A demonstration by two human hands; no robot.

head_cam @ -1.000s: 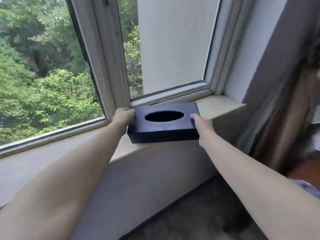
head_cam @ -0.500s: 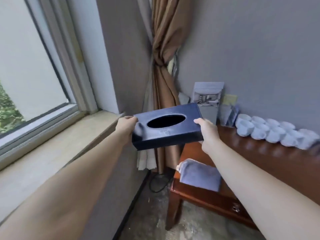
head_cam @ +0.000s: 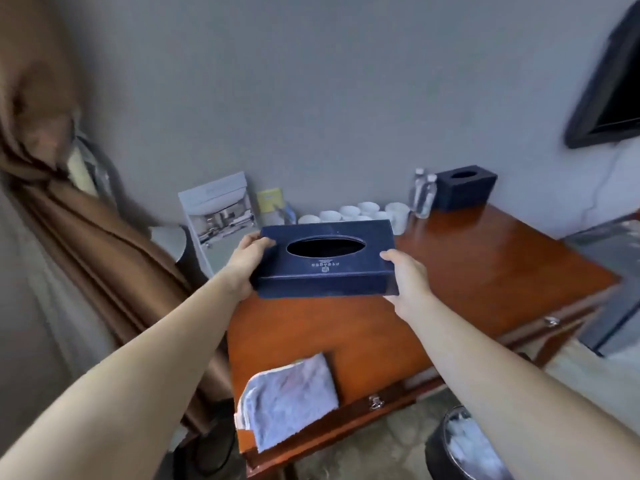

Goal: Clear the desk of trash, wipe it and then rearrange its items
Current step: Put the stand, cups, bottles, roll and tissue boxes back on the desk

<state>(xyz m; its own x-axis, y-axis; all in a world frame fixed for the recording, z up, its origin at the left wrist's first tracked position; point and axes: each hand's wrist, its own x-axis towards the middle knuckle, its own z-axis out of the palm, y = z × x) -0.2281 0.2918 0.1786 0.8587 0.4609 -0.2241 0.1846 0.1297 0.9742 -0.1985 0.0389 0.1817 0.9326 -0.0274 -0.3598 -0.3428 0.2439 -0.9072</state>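
Note:
A dark blue tissue box [head_cam: 325, 268] with an oval opening hangs in the air above the back left part of the wooden desk [head_cam: 485, 271]. My left hand [head_cam: 247, 263] grips its left end and my right hand [head_cam: 405, 275] grips its right end. A folded pale blue cloth [head_cam: 287, 400] lies on the desk's near left corner, overhanging the edge. Behind the box stand several white cups [head_cam: 363, 211], partly hidden by it.
Two small water bottles [head_cam: 424, 194] and a square dark box [head_cam: 465, 187] stand at the desk's back right. A leaflet stand [head_cam: 218, 211] and a yellow card [head_cam: 270, 200] lean on the grey wall. A brown curtain [head_cam: 90, 237] hangs left. A black bin [head_cam: 464, 448] with white trash stands on the floor.
I lifted the tissue box off the window sill and swung it right; it is now over the desk. Both hands kept their grip on its ends.

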